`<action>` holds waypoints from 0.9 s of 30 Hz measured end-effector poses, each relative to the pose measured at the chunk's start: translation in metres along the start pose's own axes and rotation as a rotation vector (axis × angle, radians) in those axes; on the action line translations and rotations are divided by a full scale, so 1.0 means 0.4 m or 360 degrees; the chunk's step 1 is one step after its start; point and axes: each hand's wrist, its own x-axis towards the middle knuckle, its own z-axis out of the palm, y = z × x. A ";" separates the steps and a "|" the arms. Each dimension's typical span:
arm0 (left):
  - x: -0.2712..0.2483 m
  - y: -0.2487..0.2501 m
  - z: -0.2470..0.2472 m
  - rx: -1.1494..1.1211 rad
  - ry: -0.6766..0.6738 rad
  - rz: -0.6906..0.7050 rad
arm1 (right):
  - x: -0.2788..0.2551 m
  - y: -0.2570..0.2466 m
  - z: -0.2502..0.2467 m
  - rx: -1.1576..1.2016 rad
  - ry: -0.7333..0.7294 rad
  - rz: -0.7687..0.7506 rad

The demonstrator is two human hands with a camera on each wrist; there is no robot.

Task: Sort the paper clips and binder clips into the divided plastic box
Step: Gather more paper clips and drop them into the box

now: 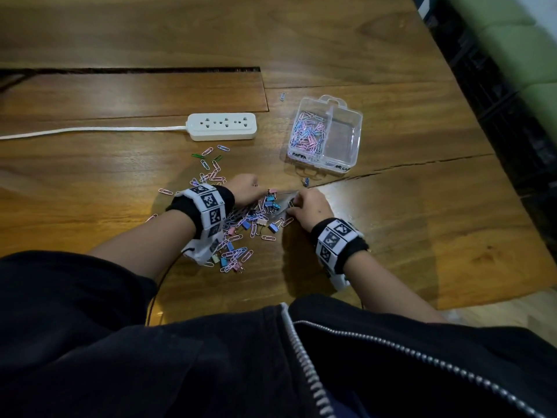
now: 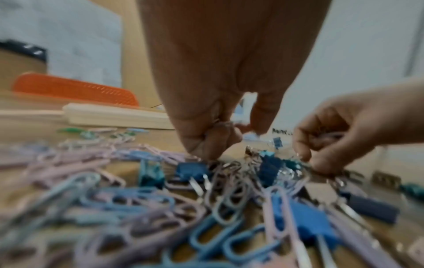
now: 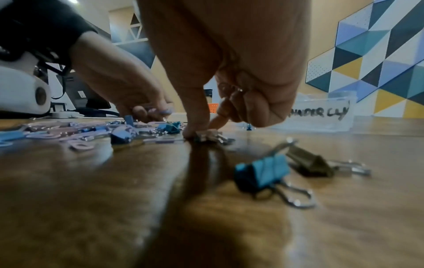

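Observation:
A mixed pile of pastel paper clips and small binder clips lies on the wooden table. My left hand reaches into its far side, fingers curled round a few paper clips. My right hand works at the pile's right edge. Its thumb and forefinger pinch a pale binder clip against the table, and wire loops show inside its curled fingers. The clear divided box stands open at the far right. Its left compartment holds many paper clips; its right compartment looks bare.
A white power strip with its cord lies beyond the pile. Loose paper clips trail towards it. A blue binder clip and a dark one lie near my right wrist. The table edge runs along the right.

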 end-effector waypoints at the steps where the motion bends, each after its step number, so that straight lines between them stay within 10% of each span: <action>1: -0.002 -0.001 -0.004 -0.0354 -0.0009 -0.0052 | 0.003 -0.002 0.004 -0.0018 -0.0020 -0.0016; 6: -0.031 -0.002 -0.026 -0.1600 -0.0008 -0.0210 | 0.012 0.007 0.011 -0.0055 -0.0148 -0.0068; 14: -0.022 0.002 0.012 -0.0080 0.0149 -0.0067 | 0.002 0.049 -0.037 0.1538 -0.0181 0.0177; 18: -0.012 0.004 0.024 0.0005 0.0094 -0.0074 | -0.014 0.052 -0.044 0.2037 -0.0413 0.0216; 23: -0.013 0.014 0.011 -0.0224 -0.0056 -0.0182 | -0.035 0.037 -0.036 0.1984 -0.0601 0.0385; 27: -0.019 0.014 -0.017 -0.1195 -0.0137 -0.0314 | -0.047 0.025 -0.010 0.1168 -0.0501 0.0177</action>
